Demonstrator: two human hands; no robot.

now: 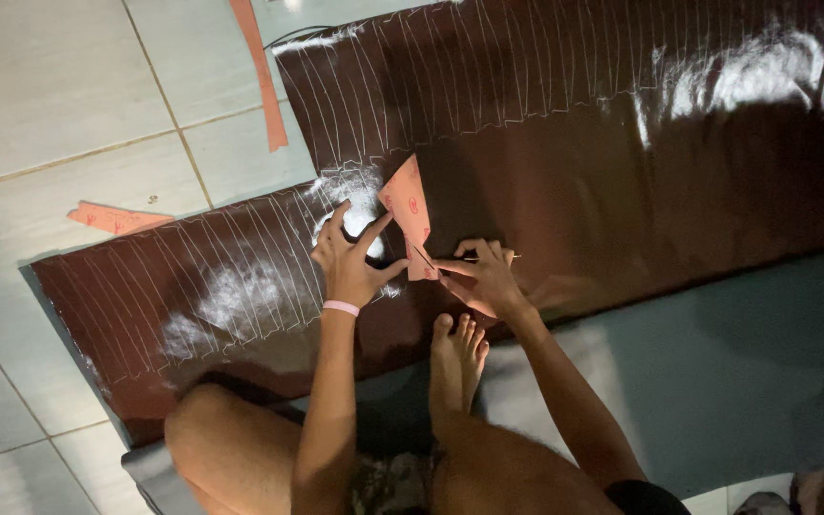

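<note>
Glossy dark-brown leather sheet [574, 172] lies spread on the tiled floor [50, 143], white lines scored across it. Left hand [350, 259] lies flat on the sheet, fingers spread — pinning the pink card template [410, 215] near the sheet's middle. Right hand [484, 277], just beside the template, pinches a thin pen-like marker [488, 257]. Bare foot [455, 367] rests at the sheet's near edge; pink card strip [261, 72] lies off its far-left corner.

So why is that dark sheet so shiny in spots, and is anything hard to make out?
Head view: harsh light from above throws white glare on the glossy brown sheet, strongest at upper right and beside the left hand; the room is dim, the corners fall into shadow; the thin tool in the right hand is too small to identify; the pink template stays readable.
</note>
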